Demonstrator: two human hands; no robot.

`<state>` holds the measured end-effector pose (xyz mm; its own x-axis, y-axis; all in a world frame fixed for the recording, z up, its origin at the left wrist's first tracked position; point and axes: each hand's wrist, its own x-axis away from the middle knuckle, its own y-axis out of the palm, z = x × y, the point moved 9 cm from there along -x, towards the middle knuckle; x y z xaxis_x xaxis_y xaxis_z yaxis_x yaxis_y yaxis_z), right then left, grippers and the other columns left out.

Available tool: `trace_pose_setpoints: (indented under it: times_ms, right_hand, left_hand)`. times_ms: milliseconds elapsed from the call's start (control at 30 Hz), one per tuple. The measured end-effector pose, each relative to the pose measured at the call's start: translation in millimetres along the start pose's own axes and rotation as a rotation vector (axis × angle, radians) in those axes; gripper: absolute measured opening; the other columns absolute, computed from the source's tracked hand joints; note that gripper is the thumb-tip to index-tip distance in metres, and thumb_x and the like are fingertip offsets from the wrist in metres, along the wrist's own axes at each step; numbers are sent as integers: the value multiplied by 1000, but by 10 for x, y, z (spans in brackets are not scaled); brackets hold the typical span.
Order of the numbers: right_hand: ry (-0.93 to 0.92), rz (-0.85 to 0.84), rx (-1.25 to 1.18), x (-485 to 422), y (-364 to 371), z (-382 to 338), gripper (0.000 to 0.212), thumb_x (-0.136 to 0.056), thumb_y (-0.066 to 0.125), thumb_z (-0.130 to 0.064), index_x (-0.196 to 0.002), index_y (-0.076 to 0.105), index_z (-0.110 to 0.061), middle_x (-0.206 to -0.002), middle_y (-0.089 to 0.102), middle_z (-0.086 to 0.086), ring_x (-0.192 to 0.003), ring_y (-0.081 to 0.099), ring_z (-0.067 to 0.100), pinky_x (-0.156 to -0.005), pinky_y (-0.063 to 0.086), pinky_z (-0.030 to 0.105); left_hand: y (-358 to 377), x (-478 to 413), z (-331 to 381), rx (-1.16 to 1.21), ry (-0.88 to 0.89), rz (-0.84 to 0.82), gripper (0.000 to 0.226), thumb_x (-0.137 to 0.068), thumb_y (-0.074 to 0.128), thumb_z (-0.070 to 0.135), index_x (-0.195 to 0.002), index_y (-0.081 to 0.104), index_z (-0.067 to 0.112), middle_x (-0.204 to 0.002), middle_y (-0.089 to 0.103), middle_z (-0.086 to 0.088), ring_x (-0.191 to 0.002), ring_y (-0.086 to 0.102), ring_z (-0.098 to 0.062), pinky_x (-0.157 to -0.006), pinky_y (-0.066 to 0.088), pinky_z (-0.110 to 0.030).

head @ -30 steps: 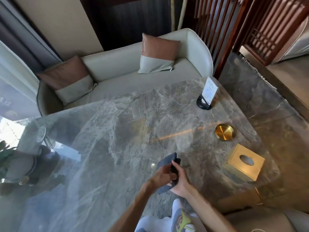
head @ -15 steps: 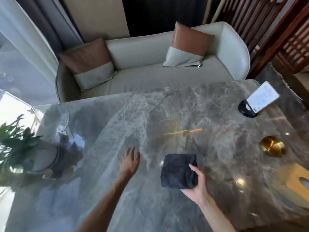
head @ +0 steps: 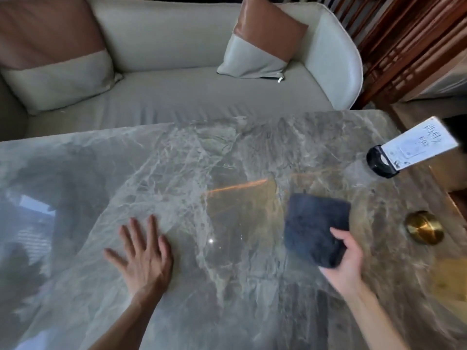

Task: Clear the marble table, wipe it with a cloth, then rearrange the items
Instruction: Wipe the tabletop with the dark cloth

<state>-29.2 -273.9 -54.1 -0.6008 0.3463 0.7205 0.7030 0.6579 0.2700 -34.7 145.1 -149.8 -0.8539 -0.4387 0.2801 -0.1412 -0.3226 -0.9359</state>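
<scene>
The grey marble table (head: 189,160) fills the lower part of the head view. A folded dark blue cloth (head: 316,228) lies flat on it at centre right, and my right hand (head: 346,258) grips its near right corner. My left hand (head: 144,256) rests palm down on the marble at lower left, fingers spread, holding nothing. On the right side of the table stand a white card in a black round holder (head: 381,162) and a small round brass dish (head: 424,227).
A pale sofa (head: 202,97) with two brown-and-grey cushions (head: 262,41) runs along the table's far edge. A dark wooden lattice screen (head: 409,41) stands at the back right. A yellowish blur shows at the table's right edge.
Both hands held the folded cloth together a second ago. My left hand has let go and now lies flat on the marble; my right hand has slid the cloth to the right.
</scene>
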Motion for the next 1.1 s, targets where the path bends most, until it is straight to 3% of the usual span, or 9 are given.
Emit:
trace_pose_setpoints:
  times_ms: [267, 333, 400, 500, 600, 733, 933, 1033, 1100]
  right_hand:
    - [-470, 64, 334, -976, 770, -1200, 9, -70, 55, -15, -77, 61, -16, -67, 70, -10, -75, 67, 13, -65, 49, 20]
    - [-469, 56, 465, -1350, 920, -1158, 15, -59, 59, -20, -73, 59, -17, -78, 66, -5, -89, 60, 21, -78, 45, 29]
    - [-428, -8, 590, -1590, 1087, -891, 20, -48, 64, -25, -68, 63, -20, -75, 66, -7, -78, 61, 12, -75, 45, 23]
    - [-415, -44, 778, -1620, 1275, -482, 9, -65, 59, -19, -58, 53, -20, -67, 52, -12, -49, 50, -13, -57, 36, 3]
    - [-441, -34, 859, -1659, 1233, -417, 3, -61, 50, -22, -61, 49, -20, -75, 43, -8, -51, 49, -15, -65, 37, 6]
    - [-436, -43, 944, -1669, 1173, -488, 26, -71, 55, -20, -46, 61, -23, -70, 55, -8, -49, 51, -13, -58, 37, 4]
    - [-364, -226, 989, -1594, 1237, -110, 27, -71, 51, -19, -47, 61, -27, -60, 57, -13, -53, 52, -15, -63, 37, 8]
    - [-334, -332, 1063, -1578, 1193, 7, 9, -69, 51, -21, -70, 52, -13, -82, 52, 2, -73, 57, -11, -79, 40, 10]
    - [-293, -390, 1107, -1727, 1010, 41, 28, -64, 57, -30, -83, 59, -9, -109, 61, 20, -108, 62, 16, -105, 41, 35]
  left_hand:
    - [33, -40, -13, 2, -6, 21, 63, -90, 19, 46, -152, 8, 41, -163, 7, -5, -151, 0, -24, -112, -5, -67]
    - [32, -40, -13, -10, -10, 27, 63, -90, 20, 46, -152, 10, 39, -163, 7, -6, -151, 1, -25, -113, -3, -68]
    - [21, -41, -23, -40, -18, 25, 63, -90, 20, 45, -153, 12, 36, -163, 7, -7, -151, 0, -25, -113, -1, -70]
    - [23, -57, -4, -79, -12, 9, 63, -92, 20, 44, -153, 12, 34, -163, 6, -8, -151, -1, -26, -113, 0, -70]
    - [51, -45, 4, -87, -5, 15, 63, -92, 20, 44, -153, 11, 34, -163, 5, -8, -151, -2, -26, -113, -1, -69]
    - [63, -49, -19, -61, -22, 34, 63, -91, 19, 46, -153, 11, 36, -163, 5, -8, -151, -3, -26, -113, -3, -70]
    - [29, -42, 21, -77, -41, 22, 62, -92, 16, 46, -152, 5, 38, -163, 1, -8, -151, -6, -26, -113, -2, -70]
    - [19, -29, 27, -81, -38, 22, 62, -92, 15, 46, -152, 4, 38, -164, -1, -7, -151, -6, -26, -113, -1, -70]
    - [12, -28, 21, -75, -40, 26, 62, -92, 15, 46, -152, 4, 38, -164, -1, -7, -151, -7, -26, -113, 0, -70]
